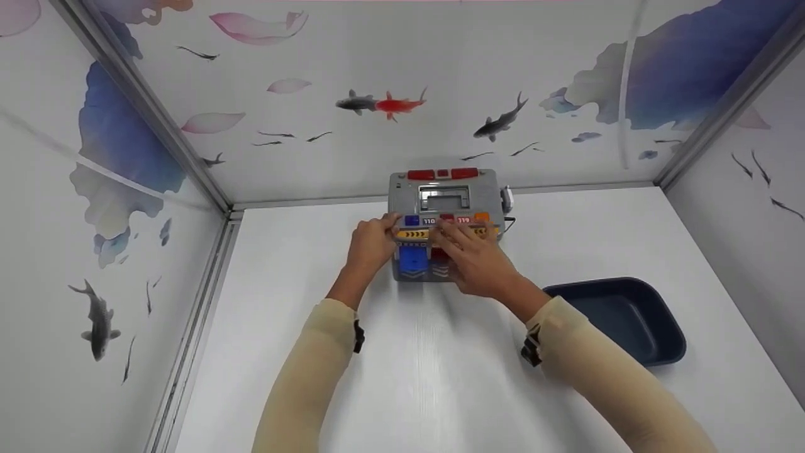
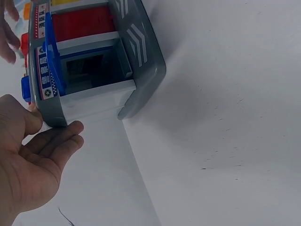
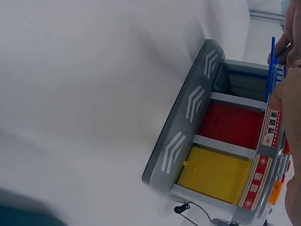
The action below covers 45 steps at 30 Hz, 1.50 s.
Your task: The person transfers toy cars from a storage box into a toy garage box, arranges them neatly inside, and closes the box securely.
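Note:
A grey toy rescue station stands against the back wall, with red, blue and orange parts on top. Its blue door is swung up, showing the hollow compartment behind it. The red door and yellow door lie flat in their frames. My left hand grips the station's left front corner, thumb on one side and fingers on the other. Over the front ledge lies my right hand, its fingers touching the top near the middle buttons. In the right wrist view that hand is mostly cut off.
A dark blue tray stands on the white table, beside my right forearm. Printed wall panels close in the back and both sides. A thin black cord hangs at the station's right side.

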Each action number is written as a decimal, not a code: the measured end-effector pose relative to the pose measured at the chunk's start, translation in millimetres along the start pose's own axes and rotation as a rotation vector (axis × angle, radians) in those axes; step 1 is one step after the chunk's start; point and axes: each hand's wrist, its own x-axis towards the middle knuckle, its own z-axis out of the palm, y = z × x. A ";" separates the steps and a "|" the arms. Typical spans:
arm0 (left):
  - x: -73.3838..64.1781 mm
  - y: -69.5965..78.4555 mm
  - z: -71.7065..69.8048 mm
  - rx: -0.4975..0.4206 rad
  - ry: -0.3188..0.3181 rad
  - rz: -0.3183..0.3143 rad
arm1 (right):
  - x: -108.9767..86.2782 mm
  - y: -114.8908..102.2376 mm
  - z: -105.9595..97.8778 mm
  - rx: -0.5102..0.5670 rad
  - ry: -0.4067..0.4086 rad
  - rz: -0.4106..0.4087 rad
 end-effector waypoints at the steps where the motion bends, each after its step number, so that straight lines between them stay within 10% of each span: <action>1: -0.2 -0.1 0.5 0.000 -0.001 -0.002 | -4.0 2.8 -0.8 -0.005 0.009 0.001; 45: -3.2 4.4 0.9 -0.001 -0.019 -0.059 | -164.7 87.2 -31.7 0.036 0.084 -0.076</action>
